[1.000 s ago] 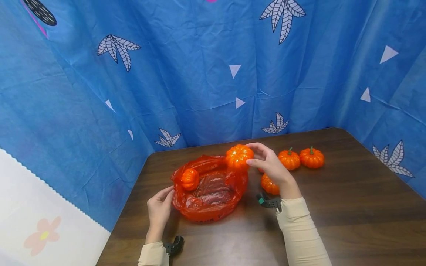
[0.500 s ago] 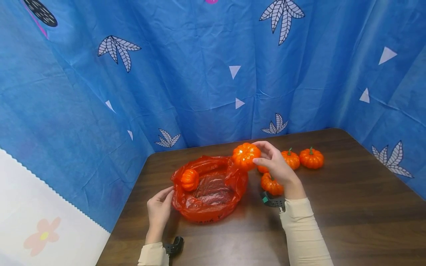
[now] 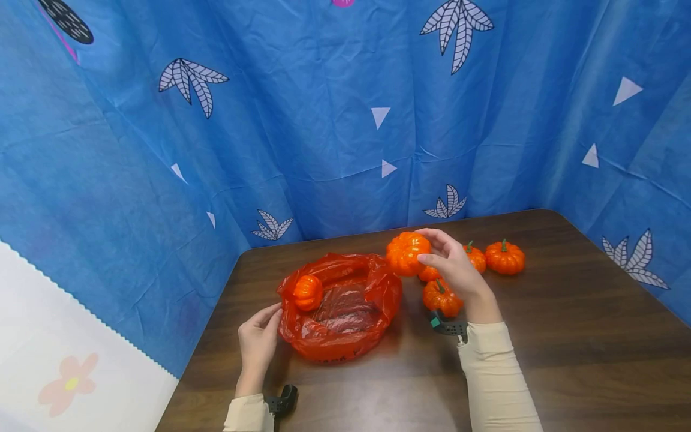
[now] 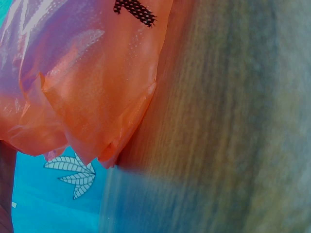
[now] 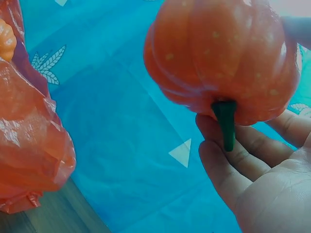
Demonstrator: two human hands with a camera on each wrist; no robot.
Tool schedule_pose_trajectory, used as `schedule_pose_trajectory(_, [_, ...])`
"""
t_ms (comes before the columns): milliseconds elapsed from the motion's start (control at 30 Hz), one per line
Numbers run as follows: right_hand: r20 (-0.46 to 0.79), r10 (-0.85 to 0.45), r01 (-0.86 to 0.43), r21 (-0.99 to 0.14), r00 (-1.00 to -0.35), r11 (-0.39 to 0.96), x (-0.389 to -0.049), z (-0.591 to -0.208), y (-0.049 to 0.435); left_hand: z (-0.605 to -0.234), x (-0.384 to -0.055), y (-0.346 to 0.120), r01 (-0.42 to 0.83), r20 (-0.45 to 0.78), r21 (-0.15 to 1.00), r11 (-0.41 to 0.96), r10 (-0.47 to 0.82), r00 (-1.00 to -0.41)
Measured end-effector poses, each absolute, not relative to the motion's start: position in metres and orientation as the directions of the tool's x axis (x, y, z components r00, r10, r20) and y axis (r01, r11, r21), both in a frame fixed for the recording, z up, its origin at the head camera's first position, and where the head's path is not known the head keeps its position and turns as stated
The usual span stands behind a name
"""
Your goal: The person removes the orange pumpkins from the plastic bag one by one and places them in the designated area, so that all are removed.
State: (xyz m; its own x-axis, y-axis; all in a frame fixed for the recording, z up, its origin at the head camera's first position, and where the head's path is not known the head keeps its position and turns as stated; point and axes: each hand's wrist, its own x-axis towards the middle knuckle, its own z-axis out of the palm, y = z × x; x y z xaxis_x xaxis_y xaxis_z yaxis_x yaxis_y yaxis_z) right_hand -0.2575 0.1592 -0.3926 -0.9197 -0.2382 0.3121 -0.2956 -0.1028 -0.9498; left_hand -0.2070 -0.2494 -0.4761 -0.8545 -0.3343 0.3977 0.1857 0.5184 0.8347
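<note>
Nearest, at the lower edge of the frame, cream sleeves [image 3: 499, 378] carry dark wrist mounts [image 3: 283, 399]. At lower left of centre, the left hand [image 3: 258, 339] pinches the rim of an open red plastic bag [image 3: 341, 348] on a brown table [image 3: 583, 354]. Inside the bag, at the left of its mouth, sits a small orange pumpkin [image 3: 308, 293]. Right of centre, the right hand [image 3: 455, 267] grips a held pumpkin [image 3: 407, 254] between thumb and fingers; the right wrist view shows its green stem [image 5: 225, 125] beside the fingers and a gap between it and the bag. Below and behind this hand lie a front pumpkin [image 3: 442, 299], a partly hidden pumpkin [image 3: 429, 274], a rear pumpkin [image 3: 477, 258] and a rightmost pumpkin [image 3: 504, 258]. Farthest, a blue leaf-patterned curtain [image 3: 324, 120] fills the upper frame.
</note>
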Motion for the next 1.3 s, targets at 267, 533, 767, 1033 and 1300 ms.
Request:
schedule_pose_trajectory(267, [0.315,-0.230,-0.298,-0.948,-0.921,-0.108,-0.258,-0.395,0.168,-0.477,-0.208,-0.249,0.193,0.413,0.825,0.531,-0.333,-0.848])
schedule_pose_trajectory(533, [0.275,-0.203,-0.255,-0.959,-0.940,-0.121,-0.257,-0.395,0.172,-0.478,-0.208,-0.250,0.176,0.397,0.831,0.527,-0.340,-0.853])
schedule_pose_trajectory(767, [0.303,-0.204,-0.268,-0.946,-0.931,-0.184,-0.255,-0.395,0.178,-0.477,-0.208,-0.250,0.181,0.401,0.829,0.529,-0.338,-0.851])
schedule_pose_trajectory(1033, [0.284,-0.179,-0.258,-0.954,-0.942,-0.153,-0.255,-0.397,0.185,-0.476,-0.208,-0.249,0.177,0.399,0.827,0.533,-0.336,-0.853])
schedule_pose_trajectory(1300, [0.255,-0.170,-0.233,-0.962,-0.952,-0.139,-0.253,-0.398,0.192,-0.477,-0.208,-0.249,0.188,0.409,0.826,0.531,-0.336,-0.848])
